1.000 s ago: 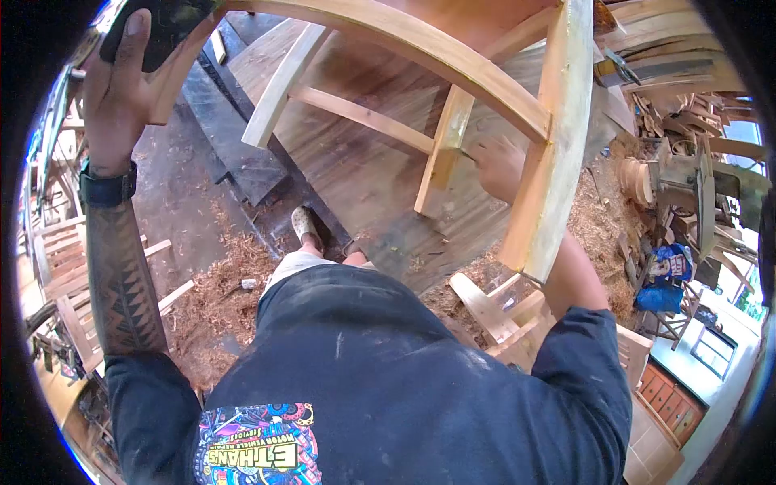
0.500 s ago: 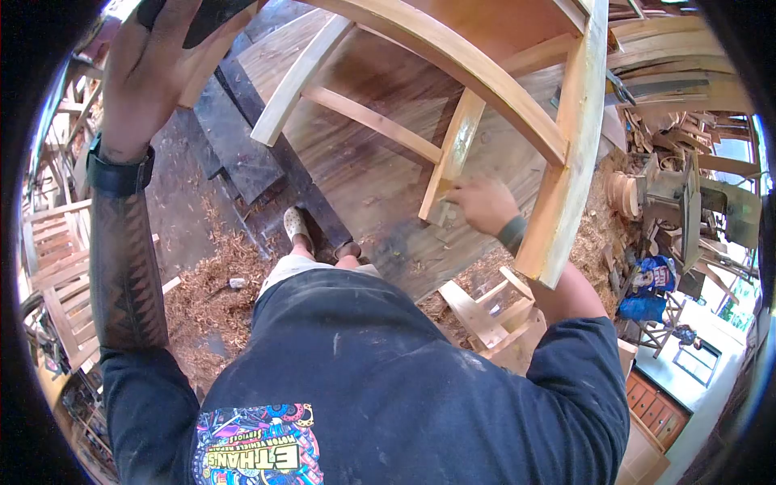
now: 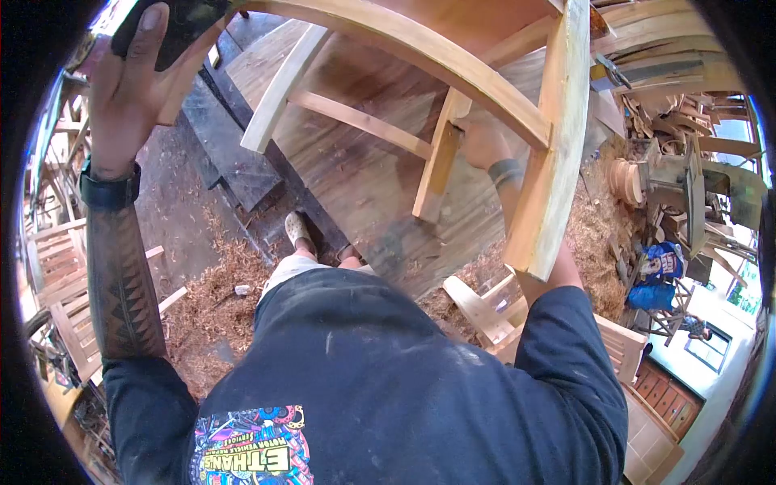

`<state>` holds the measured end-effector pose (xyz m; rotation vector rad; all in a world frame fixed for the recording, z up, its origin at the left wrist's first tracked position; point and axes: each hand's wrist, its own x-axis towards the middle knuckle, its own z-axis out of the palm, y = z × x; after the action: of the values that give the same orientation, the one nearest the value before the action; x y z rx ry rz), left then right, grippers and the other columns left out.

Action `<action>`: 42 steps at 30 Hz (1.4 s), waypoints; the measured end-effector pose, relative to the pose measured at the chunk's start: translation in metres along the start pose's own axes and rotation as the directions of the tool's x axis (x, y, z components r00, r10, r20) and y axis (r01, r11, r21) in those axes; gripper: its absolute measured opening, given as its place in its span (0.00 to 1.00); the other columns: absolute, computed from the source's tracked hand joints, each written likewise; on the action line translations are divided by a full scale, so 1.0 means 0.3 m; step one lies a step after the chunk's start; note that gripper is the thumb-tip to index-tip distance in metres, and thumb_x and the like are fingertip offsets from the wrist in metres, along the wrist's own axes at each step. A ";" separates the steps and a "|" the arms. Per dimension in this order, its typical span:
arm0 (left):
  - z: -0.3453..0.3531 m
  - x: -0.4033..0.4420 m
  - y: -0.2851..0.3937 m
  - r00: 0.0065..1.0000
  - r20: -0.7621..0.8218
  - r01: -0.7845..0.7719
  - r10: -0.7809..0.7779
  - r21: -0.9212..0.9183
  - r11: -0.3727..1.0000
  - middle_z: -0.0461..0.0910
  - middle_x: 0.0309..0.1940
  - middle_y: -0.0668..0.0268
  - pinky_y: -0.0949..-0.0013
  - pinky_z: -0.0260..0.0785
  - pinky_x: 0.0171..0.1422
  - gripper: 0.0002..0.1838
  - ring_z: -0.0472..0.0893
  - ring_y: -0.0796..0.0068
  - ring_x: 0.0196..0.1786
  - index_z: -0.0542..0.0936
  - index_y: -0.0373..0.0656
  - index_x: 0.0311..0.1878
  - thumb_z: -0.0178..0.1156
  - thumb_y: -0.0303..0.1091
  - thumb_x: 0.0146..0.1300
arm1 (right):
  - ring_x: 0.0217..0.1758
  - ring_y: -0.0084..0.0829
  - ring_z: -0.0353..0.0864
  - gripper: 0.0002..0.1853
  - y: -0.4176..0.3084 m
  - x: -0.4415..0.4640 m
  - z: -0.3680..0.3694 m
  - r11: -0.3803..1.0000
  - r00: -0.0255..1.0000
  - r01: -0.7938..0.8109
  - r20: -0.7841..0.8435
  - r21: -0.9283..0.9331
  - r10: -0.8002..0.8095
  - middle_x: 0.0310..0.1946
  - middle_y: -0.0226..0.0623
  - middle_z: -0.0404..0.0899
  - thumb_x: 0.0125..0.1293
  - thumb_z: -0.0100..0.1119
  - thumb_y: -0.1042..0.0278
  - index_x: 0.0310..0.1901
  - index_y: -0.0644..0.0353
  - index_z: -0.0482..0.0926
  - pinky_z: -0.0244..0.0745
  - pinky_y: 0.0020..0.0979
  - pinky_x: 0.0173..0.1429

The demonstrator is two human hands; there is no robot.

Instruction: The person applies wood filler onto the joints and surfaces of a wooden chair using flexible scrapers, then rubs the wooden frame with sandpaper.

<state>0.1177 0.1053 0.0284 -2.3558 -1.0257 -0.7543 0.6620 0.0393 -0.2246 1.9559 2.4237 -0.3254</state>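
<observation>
A wooden chair frame (image 3: 420, 44) with a curved rail, legs and stretchers lies tipped over in front of me. At the upper left, my left hand (image 3: 125, 113) is against the frame's pale wood, its thumb stretched over a dark patch; the other fingers are partly hidden. My right hand (image 3: 485, 145) reaches behind the near post (image 3: 558, 137) and is closed at the side of a shorter leg (image 3: 440, 158). Whatever lies in its fingers is too small and hidden to make out.
Beneath the frame is a brown wood-grain surface (image 3: 347, 178), with dark beams (image 3: 234, 162) on its left. Wood shavings (image 3: 214, 315) cover the floor. Small wooden frames (image 3: 473, 311) lie near my right side. Stacked timber and a clamp-like tool (image 3: 610, 73) are at the right.
My right hand has moved up along the shorter leg, from its lower end towards the curved rail. The chair frame sits slightly further left and higher in view. My left hand stays at the frame.
</observation>
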 end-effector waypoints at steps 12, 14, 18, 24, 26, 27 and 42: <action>-0.001 0.045 -0.016 0.996 -0.015 0.080 -0.083 -0.146 0.986 0.80 0.31 0.66 0.63 0.59 0.29 0.24 0.70 0.79 0.27 0.83 0.32 0.57 0.58 0.49 0.83 | 0.60 0.45 0.81 0.22 -0.419 -0.515 0.075 0.985 0.997 -0.076 0.005 0.157 0.077 0.58 0.38 0.83 0.65 0.56 0.68 0.60 0.54 0.83 0.76 0.47 0.61; -0.004 0.026 -0.008 0.894 0.196 0.447 -0.402 -0.375 0.812 0.84 0.39 0.65 0.65 0.63 0.33 0.24 0.73 0.78 0.31 0.81 0.32 0.63 0.59 0.47 0.82 | 0.61 0.44 0.81 0.23 -0.435 -0.567 0.098 0.982 0.996 -0.065 -0.046 0.179 0.075 0.58 0.38 0.83 0.63 0.56 0.69 0.61 0.55 0.82 0.75 0.46 0.63; 0.006 0.070 0.080 0.900 0.081 0.406 -0.429 -0.516 0.754 0.87 0.52 0.64 0.74 0.66 0.38 0.18 0.74 0.81 0.36 0.83 0.41 0.67 0.62 0.38 0.81 | 0.63 0.43 0.80 0.26 -0.444 -0.632 0.107 0.981 0.993 -0.010 -0.116 0.193 0.033 0.58 0.38 0.83 0.62 0.56 0.72 0.63 0.57 0.81 0.72 0.45 0.67; 0.024 0.034 0.013 0.947 0.052 0.315 -0.316 -0.322 0.893 0.85 0.34 0.68 0.74 0.60 0.33 0.19 0.66 0.85 0.27 0.85 0.42 0.66 0.58 0.44 0.83 | 0.65 0.40 0.79 0.28 -0.409 -0.669 0.145 0.988 0.988 0.067 -0.151 0.136 -0.047 0.60 0.36 0.83 0.61 0.56 0.72 0.66 0.57 0.80 0.69 0.45 0.71; 0.019 0.043 0.035 0.935 0.094 0.351 -0.342 -0.370 0.860 0.83 0.33 0.66 0.72 0.62 0.34 0.20 0.68 0.82 0.28 0.84 0.41 0.65 0.58 0.44 0.83 | 0.67 0.39 0.79 0.28 -0.384 -0.676 0.145 0.987 0.984 0.117 -0.145 0.108 -0.100 0.60 0.35 0.83 0.61 0.57 0.72 0.66 0.57 0.80 0.68 0.44 0.72; 0.022 0.036 0.024 0.947 0.091 0.319 -0.307 -0.320 0.892 0.83 0.35 0.65 0.70 0.64 0.36 0.20 0.70 0.81 0.30 0.83 0.39 0.66 0.58 0.43 0.83 | 0.67 0.39 0.78 0.28 -0.369 -0.673 0.139 0.986 0.984 0.141 -0.127 0.090 -0.129 0.60 0.35 0.83 0.61 0.58 0.71 0.66 0.56 0.80 0.68 0.44 0.72; 0.009 0.098 0.137 0.913 0.096 0.354 -0.396 -0.669 0.654 0.90 0.48 0.59 0.67 0.76 0.57 0.18 0.87 0.70 0.47 0.83 0.43 0.66 0.60 0.40 0.81 | 0.68 0.43 0.78 0.25 -0.162 -0.369 0.054 0.989 0.989 0.129 -0.076 0.067 -0.124 0.66 0.36 0.81 0.67 0.55 0.69 0.65 0.53 0.82 0.67 0.50 0.76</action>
<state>0.1667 0.0967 0.0374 -2.6957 -1.4227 -1.5836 0.6374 -0.0800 -0.2177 1.8761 2.6240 -0.3542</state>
